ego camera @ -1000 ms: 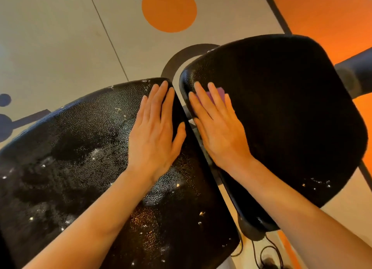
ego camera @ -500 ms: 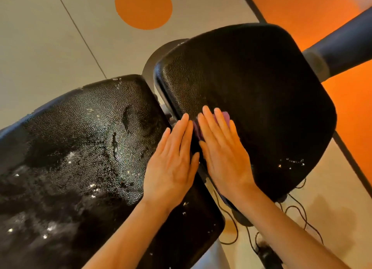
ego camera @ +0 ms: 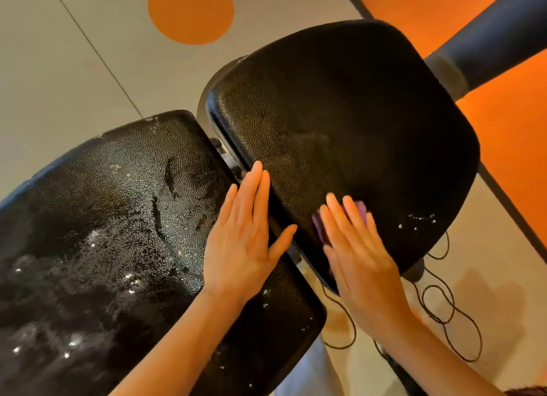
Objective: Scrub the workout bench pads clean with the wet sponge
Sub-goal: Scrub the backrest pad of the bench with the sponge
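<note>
Two black textured bench pads fill the view. The left pad (ego camera: 103, 232) is wet and flecked with white foam. The right pad (ego camera: 355, 123) is mostly dry-looking, with a few white specks near its lower right. My left hand (ego camera: 245, 241) lies flat with fingers together, spanning the gap between the pads. My right hand (ego camera: 358, 256) presses flat on a purple sponge (ego camera: 321, 226) at the near edge of the right pad; only the sponge's edges show past my fingers.
A dark padded roller bar (ego camera: 497, 37) juts in at the upper right. Thin black cords (ego camera: 444, 321) loop on the floor below the right pad. The floor is beige with an orange circle (ego camera: 191, 10) and an orange area (ego camera: 509, 146) at right.
My right hand slid the sponge down and to the right along the right pad's near edge. My left hand shifted from the left pad toward the gap. The view swung left.
</note>
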`<action>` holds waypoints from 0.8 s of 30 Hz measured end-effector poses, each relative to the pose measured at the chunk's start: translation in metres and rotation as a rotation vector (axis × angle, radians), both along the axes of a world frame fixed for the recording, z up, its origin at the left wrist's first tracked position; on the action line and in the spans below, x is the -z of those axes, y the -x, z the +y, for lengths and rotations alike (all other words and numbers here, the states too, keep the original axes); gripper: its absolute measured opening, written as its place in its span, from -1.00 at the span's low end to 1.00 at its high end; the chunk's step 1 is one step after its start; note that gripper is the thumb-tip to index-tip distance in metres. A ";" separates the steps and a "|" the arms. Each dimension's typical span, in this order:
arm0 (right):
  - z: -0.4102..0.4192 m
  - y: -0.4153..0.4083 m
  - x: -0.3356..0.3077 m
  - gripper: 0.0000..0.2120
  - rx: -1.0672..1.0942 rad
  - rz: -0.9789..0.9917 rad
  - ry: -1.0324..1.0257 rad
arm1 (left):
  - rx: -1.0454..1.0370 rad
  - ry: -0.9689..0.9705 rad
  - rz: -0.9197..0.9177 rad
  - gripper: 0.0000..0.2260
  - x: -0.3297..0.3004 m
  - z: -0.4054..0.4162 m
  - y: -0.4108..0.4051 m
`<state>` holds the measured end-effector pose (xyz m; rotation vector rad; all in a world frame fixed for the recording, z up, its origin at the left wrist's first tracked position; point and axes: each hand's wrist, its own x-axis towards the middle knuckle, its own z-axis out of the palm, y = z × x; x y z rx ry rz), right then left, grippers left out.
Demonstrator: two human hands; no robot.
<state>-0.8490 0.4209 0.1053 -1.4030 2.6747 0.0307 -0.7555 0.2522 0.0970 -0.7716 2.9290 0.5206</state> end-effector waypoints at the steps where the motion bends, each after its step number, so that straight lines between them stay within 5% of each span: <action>1: 0.020 -0.009 -0.002 -0.54 -0.015 -0.031 -0.001 | -0.002 0.003 -0.003 -0.27 0.000 0.000 0.000; 4: -0.001 0.016 0.005 -0.55 -0.046 -0.057 0.051 | 0.004 -0.004 -0.013 -0.26 -0.001 0.000 0.000; 9: -0.105 0.083 0.006 -0.49 0.221 -0.048 0.153 | -0.002 -0.001 -0.010 -0.26 0.000 0.000 0.001; 14: -0.001 -0.017 -0.005 -0.51 0.029 -0.040 0.005 | -0.009 -0.016 -0.010 -0.25 -0.001 -0.001 0.001; 17: 0.014 -0.006 0.002 -0.53 -0.073 -0.086 0.020 | -0.014 -0.015 0.009 -0.25 -0.001 0.001 0.001; 22: -0.065 0.055 0.008 -0.53 0.173 -0.073 0.249 | -0.011 0.074 0.020 -0.26 -0.003 0.002 0.002; 24: -0.046 0.032 0.004 -0.52 0.152 -0.063 0.193 | -0.011 0.067 0.011 -0.26 -0.004 0.004 0.001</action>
